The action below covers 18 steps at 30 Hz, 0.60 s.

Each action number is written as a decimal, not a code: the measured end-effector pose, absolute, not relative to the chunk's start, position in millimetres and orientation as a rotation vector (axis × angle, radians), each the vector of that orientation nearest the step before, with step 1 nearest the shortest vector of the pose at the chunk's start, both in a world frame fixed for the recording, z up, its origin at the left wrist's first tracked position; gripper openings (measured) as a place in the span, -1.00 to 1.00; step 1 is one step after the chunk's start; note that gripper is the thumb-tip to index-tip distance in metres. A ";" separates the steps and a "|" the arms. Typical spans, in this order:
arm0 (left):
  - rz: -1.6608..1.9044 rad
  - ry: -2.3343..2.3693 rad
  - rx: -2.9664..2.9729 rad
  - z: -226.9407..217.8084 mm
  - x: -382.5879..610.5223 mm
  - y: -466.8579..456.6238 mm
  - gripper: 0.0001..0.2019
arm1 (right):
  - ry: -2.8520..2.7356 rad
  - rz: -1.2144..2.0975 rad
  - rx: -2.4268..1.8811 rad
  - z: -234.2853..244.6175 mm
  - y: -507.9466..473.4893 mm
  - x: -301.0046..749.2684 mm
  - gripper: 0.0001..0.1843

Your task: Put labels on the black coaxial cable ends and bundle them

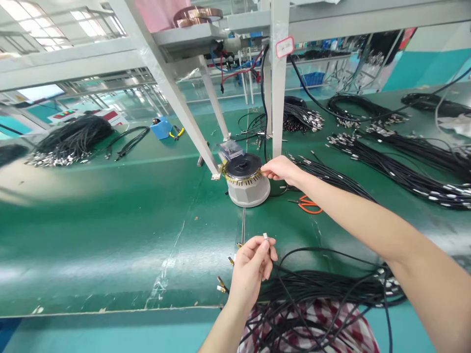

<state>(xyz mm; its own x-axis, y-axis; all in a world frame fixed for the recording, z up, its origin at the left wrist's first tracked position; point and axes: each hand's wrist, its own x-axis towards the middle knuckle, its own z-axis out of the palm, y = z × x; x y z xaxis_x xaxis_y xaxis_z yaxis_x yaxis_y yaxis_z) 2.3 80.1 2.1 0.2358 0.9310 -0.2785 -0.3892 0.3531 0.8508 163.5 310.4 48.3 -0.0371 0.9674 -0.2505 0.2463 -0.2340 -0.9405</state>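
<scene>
My left hand [253, 260] is closed in a pinch on the end of a black cable, whose small white-and-metal connector [265, 236] sticks up past the thumb. My right hand [281, 169] reaches forward to the right rim of a round tape dispenser [249, 192] with a white base and a black disc on top. Yellow tape pieces ring its rim, and the right thumb and finger pinch at a strip of yellow tape [262, 170] there. Below the left hand a bundle of black cables [312, 287] lies over the table edge and my lap.
Orange-handled cutters [309, 205] lie right of the dispenser. Several black cable bundles [405, 166] cover the right side; another cable pile [73, 137] lies far left. A blue tape holder [161, 128] stands behind. White shelf posts [277, 98] rise behind the dispenser from the green table [110, 235].
</scene>
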 end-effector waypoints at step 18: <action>1.035 0.929 0.762 10.5 9.2 64.9 -0.79 | -1.435 1.234 -1.077 57.3 220.7 185.6 -0.77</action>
